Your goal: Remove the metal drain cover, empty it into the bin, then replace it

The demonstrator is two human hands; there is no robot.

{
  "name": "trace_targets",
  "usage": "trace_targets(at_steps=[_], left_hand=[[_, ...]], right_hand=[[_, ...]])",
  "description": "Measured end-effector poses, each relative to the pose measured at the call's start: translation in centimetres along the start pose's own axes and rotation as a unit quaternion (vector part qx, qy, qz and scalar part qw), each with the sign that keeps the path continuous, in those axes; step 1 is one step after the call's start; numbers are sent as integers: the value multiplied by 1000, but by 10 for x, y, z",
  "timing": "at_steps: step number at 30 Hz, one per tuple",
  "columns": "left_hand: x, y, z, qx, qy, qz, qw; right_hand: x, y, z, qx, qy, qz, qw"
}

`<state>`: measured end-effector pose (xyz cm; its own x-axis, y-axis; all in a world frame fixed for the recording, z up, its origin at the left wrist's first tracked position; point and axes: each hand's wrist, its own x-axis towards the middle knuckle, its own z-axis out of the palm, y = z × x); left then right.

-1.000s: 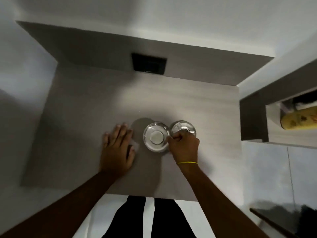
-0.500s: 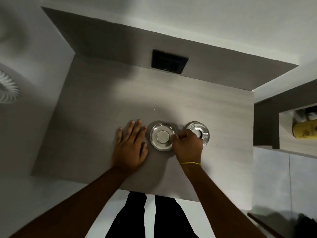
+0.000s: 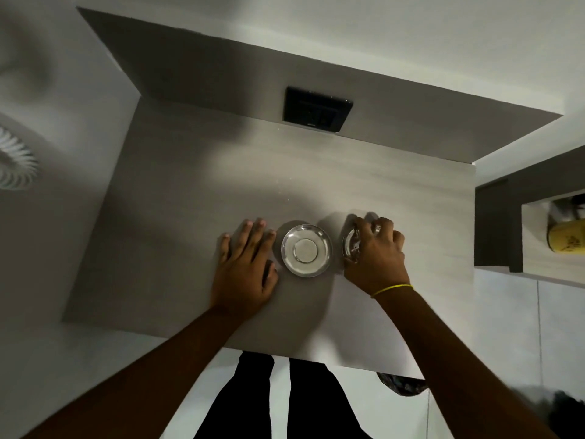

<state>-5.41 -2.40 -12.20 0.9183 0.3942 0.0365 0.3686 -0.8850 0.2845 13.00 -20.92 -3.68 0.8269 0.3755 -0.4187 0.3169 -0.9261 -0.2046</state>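
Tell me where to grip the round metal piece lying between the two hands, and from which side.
Take the metal drain piece by its thin outer rim, from above, pinching across the disc. It lies flat on the grey counter, a shallow dish with a raised centre, so only the edge offers purchase. Its right edge is probably easiest: the left hand rests flat close beside the left edge.
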Motion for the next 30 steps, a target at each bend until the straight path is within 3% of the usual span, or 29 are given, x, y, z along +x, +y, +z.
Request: trace_targets(at_steps=[5,10,13,19,30], left_hand=[[1,2,-3,7,-8,-3,1000],[0,0,-2,-5,-1,0,1000],[-1,-2,-1,-1,-7,5,1000],[1,-1,-2,-7,-28,-1,1000],[2,0,-6,-4,-46,-3,999]], right_hand=[[1,-5,-8,-23,-14,10,1000],[0,-8,-27,94,-18,23,995],[-11,-27,-33,133,-9,-13,991],[-26,-75,-11,70,-34,-99,992],[-18,-82,22,-20,-23,-144,989]])
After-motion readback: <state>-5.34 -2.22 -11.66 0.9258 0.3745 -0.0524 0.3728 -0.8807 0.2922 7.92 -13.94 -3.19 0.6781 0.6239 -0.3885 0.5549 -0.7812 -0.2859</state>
